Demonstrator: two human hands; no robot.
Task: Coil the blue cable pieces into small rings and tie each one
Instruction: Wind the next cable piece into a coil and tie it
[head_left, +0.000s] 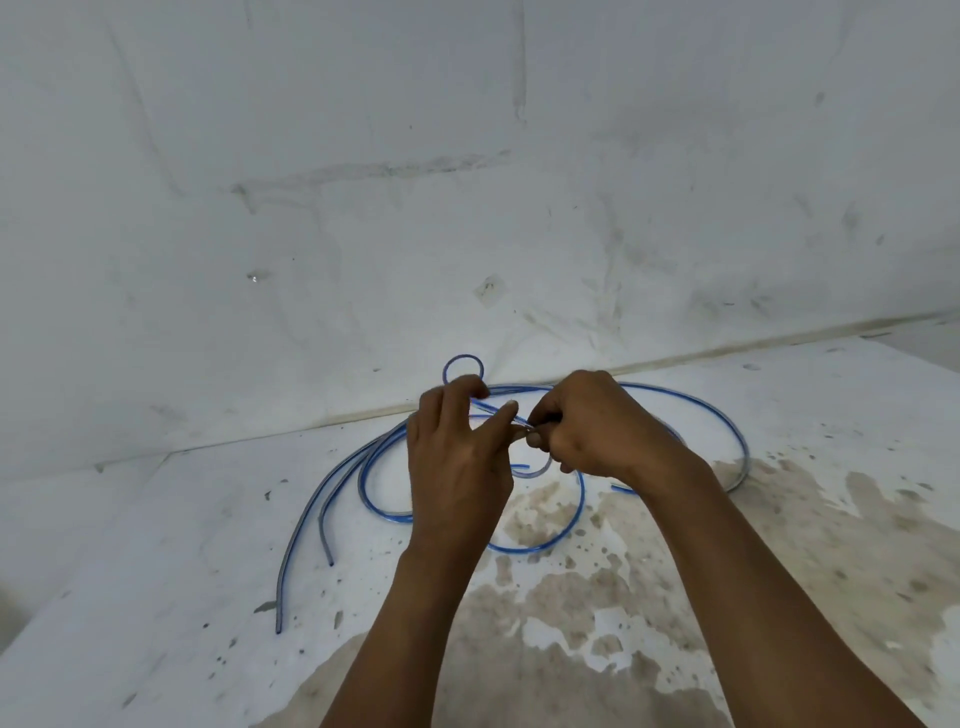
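Note:
Several blue cable pieces lie in long curves on the white floor. One finished small blue ring sits by the wall behind my hands. My left hand and my right hand meet above the pile, both pinching the same thin blue cable piece between thumb and fingers. A small loop of that piece hangs below my right hand. My hands hide the spot where the piece crosses itself.
A white wall rises just behind the cables. The floor is white with brown stains in front and to the right. A long cable arc curves away on the right.

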